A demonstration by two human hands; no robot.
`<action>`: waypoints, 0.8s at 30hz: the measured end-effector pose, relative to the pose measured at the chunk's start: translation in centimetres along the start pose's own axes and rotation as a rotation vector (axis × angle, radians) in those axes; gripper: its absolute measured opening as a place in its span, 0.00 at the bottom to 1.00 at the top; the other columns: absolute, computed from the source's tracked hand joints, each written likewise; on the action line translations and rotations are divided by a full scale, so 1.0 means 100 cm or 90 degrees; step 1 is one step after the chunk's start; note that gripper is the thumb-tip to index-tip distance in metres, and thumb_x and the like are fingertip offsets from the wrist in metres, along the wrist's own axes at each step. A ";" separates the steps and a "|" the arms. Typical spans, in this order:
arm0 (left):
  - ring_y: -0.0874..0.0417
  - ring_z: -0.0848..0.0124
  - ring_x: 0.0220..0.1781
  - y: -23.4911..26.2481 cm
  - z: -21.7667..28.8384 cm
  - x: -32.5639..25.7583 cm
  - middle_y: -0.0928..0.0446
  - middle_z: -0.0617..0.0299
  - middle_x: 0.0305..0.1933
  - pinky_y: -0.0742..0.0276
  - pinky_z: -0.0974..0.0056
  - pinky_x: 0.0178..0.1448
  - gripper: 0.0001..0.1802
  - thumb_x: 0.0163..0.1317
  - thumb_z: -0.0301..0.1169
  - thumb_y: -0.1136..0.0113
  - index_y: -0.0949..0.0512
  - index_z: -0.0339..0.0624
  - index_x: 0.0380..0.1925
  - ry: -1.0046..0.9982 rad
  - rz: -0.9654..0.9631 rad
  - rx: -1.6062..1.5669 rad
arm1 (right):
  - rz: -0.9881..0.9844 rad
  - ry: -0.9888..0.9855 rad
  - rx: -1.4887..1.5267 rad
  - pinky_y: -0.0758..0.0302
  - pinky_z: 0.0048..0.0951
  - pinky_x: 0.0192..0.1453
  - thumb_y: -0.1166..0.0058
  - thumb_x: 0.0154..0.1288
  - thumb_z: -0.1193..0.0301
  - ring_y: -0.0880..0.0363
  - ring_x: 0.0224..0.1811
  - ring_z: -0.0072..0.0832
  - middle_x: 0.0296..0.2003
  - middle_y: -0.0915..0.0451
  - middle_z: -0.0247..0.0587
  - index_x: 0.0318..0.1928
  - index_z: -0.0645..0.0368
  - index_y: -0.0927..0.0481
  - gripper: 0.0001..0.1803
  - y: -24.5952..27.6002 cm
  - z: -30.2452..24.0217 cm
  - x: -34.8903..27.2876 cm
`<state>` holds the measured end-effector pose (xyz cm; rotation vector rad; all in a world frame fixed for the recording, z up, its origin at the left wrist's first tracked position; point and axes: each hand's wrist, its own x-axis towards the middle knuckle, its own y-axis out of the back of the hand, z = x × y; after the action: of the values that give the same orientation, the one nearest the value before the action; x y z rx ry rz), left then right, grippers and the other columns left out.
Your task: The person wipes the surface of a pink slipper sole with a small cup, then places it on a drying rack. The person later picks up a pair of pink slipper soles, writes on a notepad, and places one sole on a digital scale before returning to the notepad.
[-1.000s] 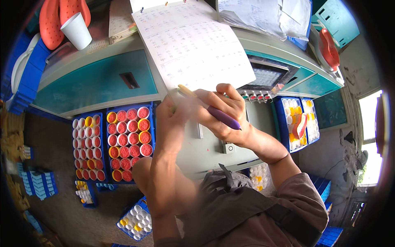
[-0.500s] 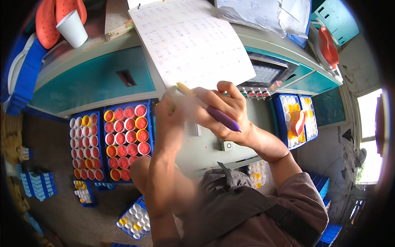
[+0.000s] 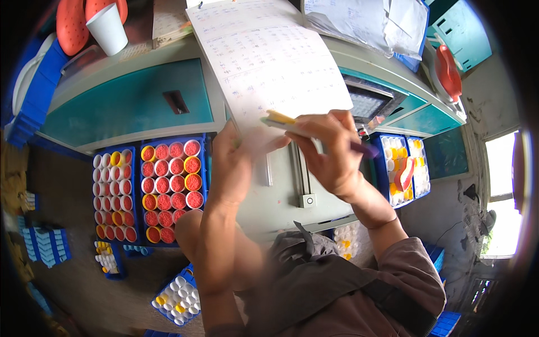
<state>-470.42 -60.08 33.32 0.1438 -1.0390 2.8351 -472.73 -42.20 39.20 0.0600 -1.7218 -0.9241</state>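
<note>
A large white paper sheet (image 3: 275,67) with handwritten rows lies over the edge of the grey bench. My left hand (image 3: 229,165) is at its lower left corner, closed on the paper, the thumb stretched to the right; blur hides the exact grip. Beside it, right of the sheet's lower edge, my right hand (image 3: 334,151) is closed around a pen (image 3: 365,149) with a purple grip. The pen's purple end points right, smeared by motion. A slender yellow-and-white end (image 3: 281,118) sticks out leftward over the paper; I cannot tell whether it belongs to the pen.
Blue crates of cups with red filling (image 3: 171,191) stand at left. More crates of white and yellow cups (image 3: 401,163) are at right and on the floor. A white cup (image 3: 106,31) and red slippers (image 3: 73,28) sit at far left. A control panel (image 3: 368,101) is beside the paper.
My right hand has moved right and slightly up, and the pen has turned flatter, its purple end swinging right and up. My left hand stays at the paper's corner, its thumb now showing.
</note>
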 end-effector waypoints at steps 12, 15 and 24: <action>0.19 0.61 0.63 -0.007 0.010 0.002 0.22 0.50 0.61 0.17 0.48 0.68 0.22 0.73 0.26 0.46 0.31 0.31 0.64 0.001 -0.043 -0.036 | -0.120 -0.359 0.547 0.23 0.24 0.38 0.53 0.81 0.50 0.19 0.36 0.20 0.35 0.16 0.38 0.56 0.63 0.16 0.27 -0.005 -0.001 0.038; 0.20 0.60 0.65 -0.008 0.008 0.001 0.24 0.50 0.64 0.19 0.48 0.69 0.24 0.73 0.25 0.48 0.33 0.31 0.67 0.004 -0.022 -0.015 | -0.112 -0.383 0.457 0.22 0.24 0.37 0.38 0.72 0.69 0.18 0.34 0.20 0.35 0.14 0.40 0.48 0.65 0.15 0.12 -0.025 -0.001 0.041; 0.20 0.59 0.65 -0.006 0.007 0.001 0.26 0.49 0.65 0.19 0.49 0.69 0.25 0.73 0.23 0.53 0.36 0.32 0.69 0.012 -0.005 -0.021 | -0.021 -0.397 0.405 0.31 0.25 0.25 0.36 0.63 0.74 0.27 0.24 0.17 0.20 0.27 0.33 0.28 0.63 0.29 0.13 -0.042 0.005 0.036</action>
<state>-470.35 -60.05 34.27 0.1166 -1.0783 2.8049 -476.19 -46.55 39.52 0.2380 -2.5538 -0.3926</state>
